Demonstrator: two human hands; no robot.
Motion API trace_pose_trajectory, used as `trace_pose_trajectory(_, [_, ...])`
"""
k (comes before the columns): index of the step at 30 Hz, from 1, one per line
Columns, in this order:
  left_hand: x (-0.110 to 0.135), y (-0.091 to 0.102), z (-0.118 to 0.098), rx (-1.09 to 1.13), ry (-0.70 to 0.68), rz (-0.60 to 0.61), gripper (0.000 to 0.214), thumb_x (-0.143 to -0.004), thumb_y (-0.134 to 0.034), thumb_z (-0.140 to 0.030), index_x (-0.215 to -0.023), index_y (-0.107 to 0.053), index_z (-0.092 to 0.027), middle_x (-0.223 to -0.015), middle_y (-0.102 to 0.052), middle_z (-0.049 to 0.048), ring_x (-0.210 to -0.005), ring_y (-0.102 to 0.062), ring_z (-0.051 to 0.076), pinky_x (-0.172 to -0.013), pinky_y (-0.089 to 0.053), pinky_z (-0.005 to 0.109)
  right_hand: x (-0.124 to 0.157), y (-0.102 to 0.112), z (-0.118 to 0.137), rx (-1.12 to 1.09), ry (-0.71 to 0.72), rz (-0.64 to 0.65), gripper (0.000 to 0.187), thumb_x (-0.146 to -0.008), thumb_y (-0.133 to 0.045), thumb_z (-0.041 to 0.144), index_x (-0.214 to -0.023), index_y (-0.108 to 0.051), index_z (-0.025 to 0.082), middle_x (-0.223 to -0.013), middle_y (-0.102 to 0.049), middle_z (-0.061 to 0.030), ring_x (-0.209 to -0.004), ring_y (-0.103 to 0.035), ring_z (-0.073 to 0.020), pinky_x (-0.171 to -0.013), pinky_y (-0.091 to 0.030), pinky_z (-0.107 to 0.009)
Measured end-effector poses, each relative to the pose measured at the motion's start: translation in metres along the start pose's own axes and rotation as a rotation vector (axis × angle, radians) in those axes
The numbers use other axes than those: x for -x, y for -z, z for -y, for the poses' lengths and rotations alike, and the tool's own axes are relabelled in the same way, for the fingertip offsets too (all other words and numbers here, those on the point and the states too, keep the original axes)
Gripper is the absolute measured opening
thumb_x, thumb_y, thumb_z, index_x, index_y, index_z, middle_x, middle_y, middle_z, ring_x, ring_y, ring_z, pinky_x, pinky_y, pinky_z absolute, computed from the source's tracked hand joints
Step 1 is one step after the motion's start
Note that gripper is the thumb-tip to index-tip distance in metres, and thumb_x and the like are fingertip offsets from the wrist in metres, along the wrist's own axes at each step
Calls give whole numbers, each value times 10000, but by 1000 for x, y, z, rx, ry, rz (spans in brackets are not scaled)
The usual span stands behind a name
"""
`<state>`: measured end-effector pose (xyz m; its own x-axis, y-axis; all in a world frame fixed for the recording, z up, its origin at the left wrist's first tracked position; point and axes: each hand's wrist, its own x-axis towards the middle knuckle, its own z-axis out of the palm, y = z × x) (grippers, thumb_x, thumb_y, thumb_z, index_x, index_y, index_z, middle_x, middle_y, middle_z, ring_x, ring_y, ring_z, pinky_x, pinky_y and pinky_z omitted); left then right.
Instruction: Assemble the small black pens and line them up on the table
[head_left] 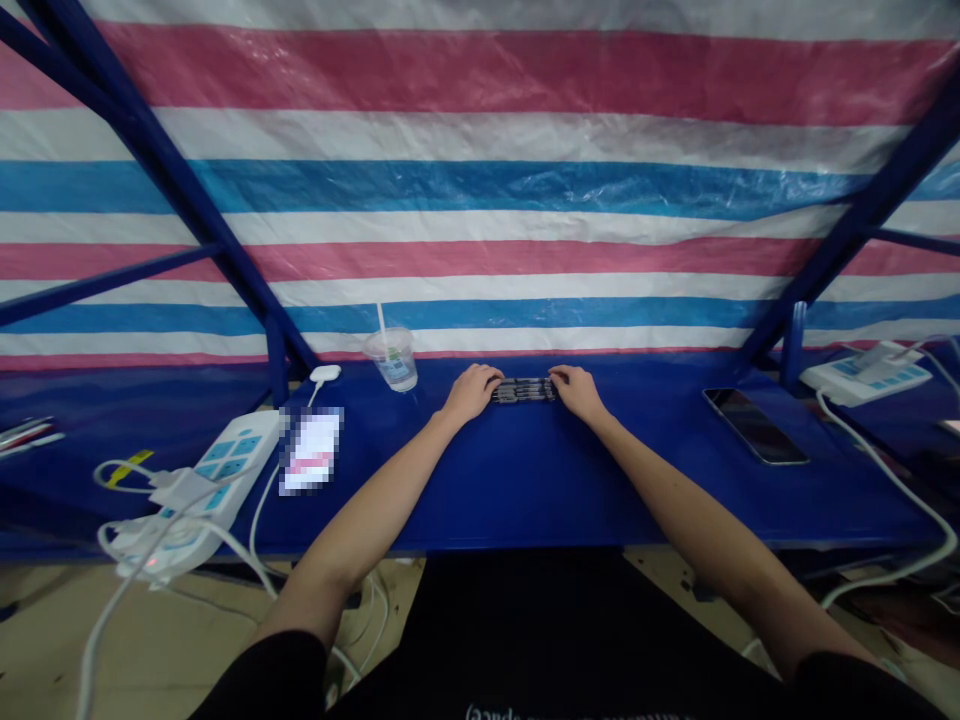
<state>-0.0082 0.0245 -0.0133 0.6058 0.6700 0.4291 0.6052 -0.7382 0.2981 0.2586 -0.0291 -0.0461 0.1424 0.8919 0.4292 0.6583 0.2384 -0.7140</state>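
Observation:
Several slim dark pens (523,390) lie side by side in a flat bundle on the blue tabletop. At the bundle's left end is my left hand (472,391), its fingers closed against the pen ends. My right hand (577,391) grips the opposite end with thumb and fingers bent inward. Both forearms reach forward across the table. The fingertips partly cover the ends of the pens, and fine detail on them is too small to read.
A plastic cup (394,361) with a straw stands behind my left hand. Further left are a blurred-out lit screen (311,452), a white charger (325,375) and a power strip (217,480) with cables. A phone (754,426) and another power strip (866,374) lie right.

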Motion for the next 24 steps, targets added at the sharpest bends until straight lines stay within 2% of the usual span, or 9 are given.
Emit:
trace_pose_trajectory(5, [0, -2, 2, 13, -3, -10, 288, -1059, -495, -321, -1021, -755, -205, -1068, -734, 82, -1012, -619, 251, -960, -516, 419, 1, -2, -2, 27, 27, 18, 206, -891, -609, 224, -988, -792, 229, -1004, -787, -87, -952, -698, -268, -944, -520, -427])
trace_pose_trajectory(12, [1, 2, -7, 24, 1, 10, 286, -1070, -488, -347, -1134, -732, -213, -1148, -726, 70, -1105, -611, 250, -1015, -499, 421, 4, -2, 9, 102, 116, 32, 249, -907, -661, 345, -1088, -760, 205, -1051, -760, -100, -981, -637, -274, -957, -475, -443])
trace_pose_trajectory(19, [2, 7, -12, 38, -2, 14, 281, -1072, -481, -344, -1152, -716, -213, -1177, -717, 72, -1137, -603, 257, -1029, -491, 431, 10, 5, 26, 116, 362, 64, 121, -898, -732, 349, -919, -777, 239, -1117, -693, -104, -1064, -561, -297, -980, -438, -483])
trace_pose_trajectory(24, [2, 9, -14, 52, -14, -12, 274, -1071, -480, -337, -1135, -715, -211, -1158, -713, 73, -1121, -606, 250, -1024, -494, 426, 16, 2, 31, 174, 431, 128, 93, -903, -748, 339, -899, -784, 253, -1157, -665, -108, -1101, -519, -311, -969, -437, -505])
